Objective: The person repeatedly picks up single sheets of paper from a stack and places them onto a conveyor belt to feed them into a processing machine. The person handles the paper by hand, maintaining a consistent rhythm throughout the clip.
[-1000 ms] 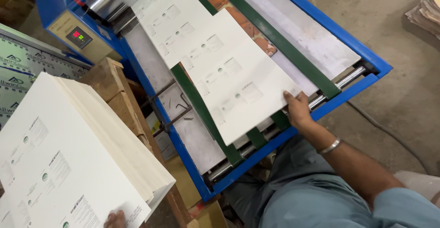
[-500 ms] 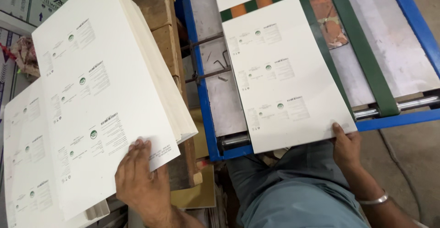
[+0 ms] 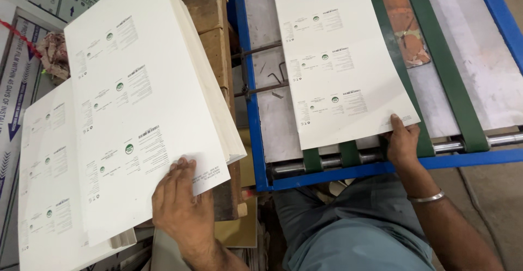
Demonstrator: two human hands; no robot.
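Sheet slid nearer right grip.

We are looking down into a print-finishing workshop. A blue-framed conveyor machine with green belts and steel rollers carries a printed white sheet (the same label layout repeats on every sheet). Beside it a thick stack of printed sheets rests on rough wooden blocks, with flattened cartons and bare concrete floor around.
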